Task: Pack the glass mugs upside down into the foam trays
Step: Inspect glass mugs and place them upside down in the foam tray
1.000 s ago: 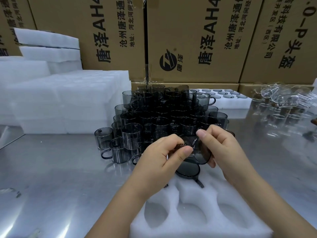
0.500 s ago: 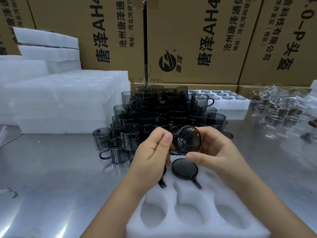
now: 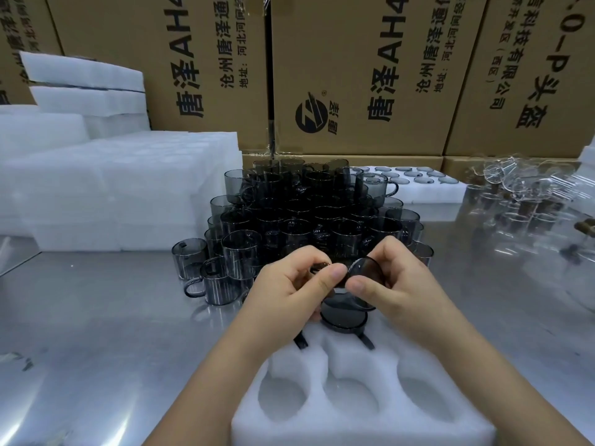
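Observation:
Both hands hold one smoky glass mug (image 3: 367, 275) tilted in the air above the far end of the white foam tray (image 3: 360, 423). My left hand (image 3: 289, 284) pinches its left side with thumb and fingers. My right hand (image 3: 396, 281) grips its right side, thumb in front. Just below, an upside-down mug (image 3: 343, 318) sits in a far tray pocket, its handle pointing toward me. A second handle (image 3: 301, 342) sticks out by my left wrist. Three near pockets hold nothing. A dense pile of upright smoky mugs (image 3: 306, 214) stands behind.
Stacks of white foam trays (image 3: 122, 194) rise at the left. A filled foam tray (image 3: 415, 185) lies behind the pile. Clear glass mugs (image 3: 528, 188) cluster at the right. Cardboard boxes (image 3: 354, 75) wall the back. Everything rests on a shiny metal table (image 3: 96, 333).
The held mug has been turned between my hands and lowered slightly toward the tray. Its round base, which faced me half a second ago, now tilts up and right.

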